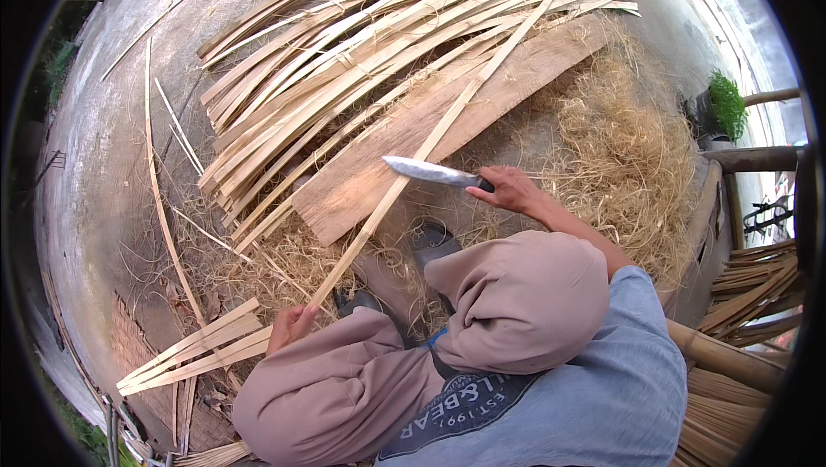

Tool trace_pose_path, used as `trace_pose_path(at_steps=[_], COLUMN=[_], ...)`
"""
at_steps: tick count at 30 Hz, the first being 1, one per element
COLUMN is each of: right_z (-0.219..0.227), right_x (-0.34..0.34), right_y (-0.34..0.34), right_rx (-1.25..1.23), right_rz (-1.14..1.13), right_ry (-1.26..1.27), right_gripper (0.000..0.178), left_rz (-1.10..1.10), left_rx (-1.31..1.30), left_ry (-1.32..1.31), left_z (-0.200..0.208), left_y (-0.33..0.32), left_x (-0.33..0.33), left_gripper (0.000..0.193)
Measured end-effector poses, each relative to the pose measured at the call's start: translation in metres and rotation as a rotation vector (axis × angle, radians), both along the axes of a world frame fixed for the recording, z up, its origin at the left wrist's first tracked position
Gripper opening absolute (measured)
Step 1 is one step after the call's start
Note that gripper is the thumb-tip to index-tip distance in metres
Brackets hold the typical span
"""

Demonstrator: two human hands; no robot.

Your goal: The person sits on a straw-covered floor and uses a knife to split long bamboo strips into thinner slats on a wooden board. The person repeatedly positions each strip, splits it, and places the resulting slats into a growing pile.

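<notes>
My right hand (513, 190) is wrapped round the dark handle of a knife (434, 171). Its broad blade points left and lies across a long, pale bamboo strip (447, 118); whether the edge touches the strip I cannot tell. Near my left knee, my left hand (292, 327) is closed on the near end of that strip. From there the strip slants up and right, over a wooden board (366, 179) and the far pile. Just left of my left hand, several flat bamboo strips (194, 355) fan out on the ground.
Beyond the board lies a large pile of bamboo strips (344, 62). Curly shavings (619, 148) heap up on the right and scatter round my feet. Loose thin strips (153, 157) lie on the concrete at left. Bamboo poles (731, 359) and more bundled strips (748, 286) are at right.
</notes>
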State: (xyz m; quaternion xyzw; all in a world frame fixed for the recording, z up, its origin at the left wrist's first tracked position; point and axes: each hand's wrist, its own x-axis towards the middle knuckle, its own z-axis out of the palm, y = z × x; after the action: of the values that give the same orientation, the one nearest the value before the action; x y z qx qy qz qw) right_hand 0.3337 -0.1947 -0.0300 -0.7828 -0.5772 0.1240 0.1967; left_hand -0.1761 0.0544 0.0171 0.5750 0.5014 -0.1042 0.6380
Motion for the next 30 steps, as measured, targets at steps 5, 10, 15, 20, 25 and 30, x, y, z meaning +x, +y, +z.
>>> trace_pose_path(at_steps=[5,10,15,20,25,30], right_z=[0.007,0.013,0.015,0.038,0.015,0.01], right_x=[0.131,-0.006,-0.105,-0.039,-0.035,0.0], right_y=[-0.026,0.031,0.005,0.017,-0.012,0.015], right_rx=[0.101,-0.042,0.029,-0.116,0.017,-0.094], right_rz=[-1.072,-0.5,-0.158,-0.556,-0.175,-0.419], right_ry=[0.369,0.353,0.076,0.335,0.105,0.189], right_gripper=[0.071,0.067,0.061,0.06,0.059,0.058], left_rz=[0.059,-0.248,-0.248,-0.259,-0.248,-0.274], left_rx=[-0.054,0.772,1.1,1.088,0.972,0.88], left_ry=[0.043,0.212,0.161,0.184,0.274,0.329], left_z=[-0.005,-0.02,-0.024,-0.017,-0.025,-0.008], left_y=[0.0,-0.044,-0.054,-0.057,-0.055,-0.052], left_x=[-0.057,0.04,0.087,0.086,0.046,0.031], left_gripper=[0.035,0.037,0.04,0.041,0.042,0.045])
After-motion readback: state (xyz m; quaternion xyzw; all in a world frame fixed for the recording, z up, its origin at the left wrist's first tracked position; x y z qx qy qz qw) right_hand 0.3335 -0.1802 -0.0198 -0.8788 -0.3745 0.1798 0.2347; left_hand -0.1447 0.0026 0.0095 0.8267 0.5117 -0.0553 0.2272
